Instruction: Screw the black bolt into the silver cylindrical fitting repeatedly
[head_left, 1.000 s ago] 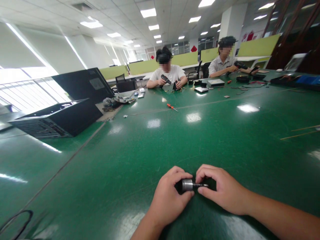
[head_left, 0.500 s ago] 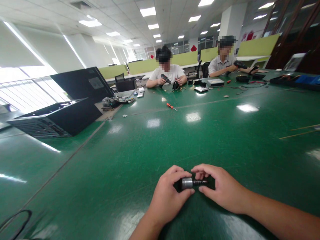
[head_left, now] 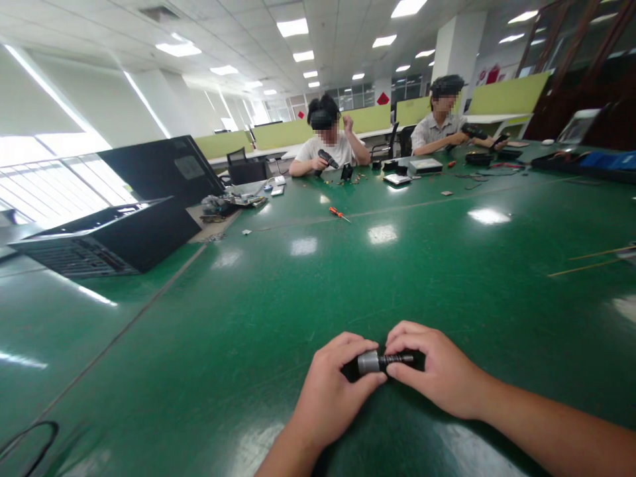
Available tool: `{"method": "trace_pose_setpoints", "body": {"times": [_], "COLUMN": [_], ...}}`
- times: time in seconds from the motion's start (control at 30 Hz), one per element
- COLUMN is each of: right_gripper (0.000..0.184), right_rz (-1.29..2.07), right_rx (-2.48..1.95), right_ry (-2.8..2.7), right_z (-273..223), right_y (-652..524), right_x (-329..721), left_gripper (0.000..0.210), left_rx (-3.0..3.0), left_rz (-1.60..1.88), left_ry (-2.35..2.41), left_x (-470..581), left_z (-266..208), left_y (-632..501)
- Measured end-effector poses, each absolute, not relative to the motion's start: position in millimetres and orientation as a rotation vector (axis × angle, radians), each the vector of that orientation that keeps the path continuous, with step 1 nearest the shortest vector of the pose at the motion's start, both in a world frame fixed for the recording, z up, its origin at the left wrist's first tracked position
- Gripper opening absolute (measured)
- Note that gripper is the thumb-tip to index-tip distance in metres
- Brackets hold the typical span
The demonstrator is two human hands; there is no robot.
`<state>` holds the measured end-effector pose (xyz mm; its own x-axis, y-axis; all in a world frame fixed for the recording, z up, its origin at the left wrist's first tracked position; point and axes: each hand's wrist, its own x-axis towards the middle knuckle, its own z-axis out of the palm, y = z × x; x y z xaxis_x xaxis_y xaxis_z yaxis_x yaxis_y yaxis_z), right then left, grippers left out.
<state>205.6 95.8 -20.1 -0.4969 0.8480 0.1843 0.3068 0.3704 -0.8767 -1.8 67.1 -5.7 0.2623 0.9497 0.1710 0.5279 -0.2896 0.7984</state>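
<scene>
My left hand [head_left: 335, 381] is closed round a short silver metal cylinder [head_left: 368, 362], fingers above it and thumb below. From the cylinder's right end a thin dark ridged shaft [head_left: 396, 359] sticks out, pointing right and lying nearly level. My right hand [head_left: 437, 364] has its thumb and fingertips on either side of this shaft, close to the cylinder, in a pinch. The shaft's tip shows in the gap of that hand. Both hands are low over the green table [head_left: 223, 344], near its front edge. What the cylinder belongs to cannot be made out.
An orange-handled screwdriver [head_left: 338, 212] lies mid-table. An open black computer case [head_left: 99, 245] stands at left, with circuit boards [head_left: 243, 199] beside it. Two people work across the table with dark power drills [head_left: 328, 158]. Thin sticks [head_left: 586, 262] lie at right; a black cable [head_left: 42, 437] curls at lower left.
My right thumb and fingertips have moved left and closed in on the shaft near the cylinder. My left hand keeps its hold. One person opposite has raised a hand beside their head.
</scene>
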Motion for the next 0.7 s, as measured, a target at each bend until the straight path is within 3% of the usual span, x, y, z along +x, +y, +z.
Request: {"method": "trace_pose_setpoints", "body": {"times": [0.13,0.47,0.7], "right_gripper": [0.006,0.049,0.054], "right_rz": [1.085,1.209,1.221], "right_rx": [-1.004,-0.973,-0.881], "right_ry": [-1.913,-1.532,-1.691], "right_z": [-21,-28,-29], "right_y": [97,108,109], "right_x": [206,209,201], "left_gripper": [0.027,0.023,0.026], "left_rx": [1.935,1.966,1.873], "left_rz": [0.884,0.950,0.962], "left_ry": [1.357,1.524,1.615], "left_x": [-2,-4,-8], "left_z": [-6,-9,-12], "left_y": [68,71,76]}}
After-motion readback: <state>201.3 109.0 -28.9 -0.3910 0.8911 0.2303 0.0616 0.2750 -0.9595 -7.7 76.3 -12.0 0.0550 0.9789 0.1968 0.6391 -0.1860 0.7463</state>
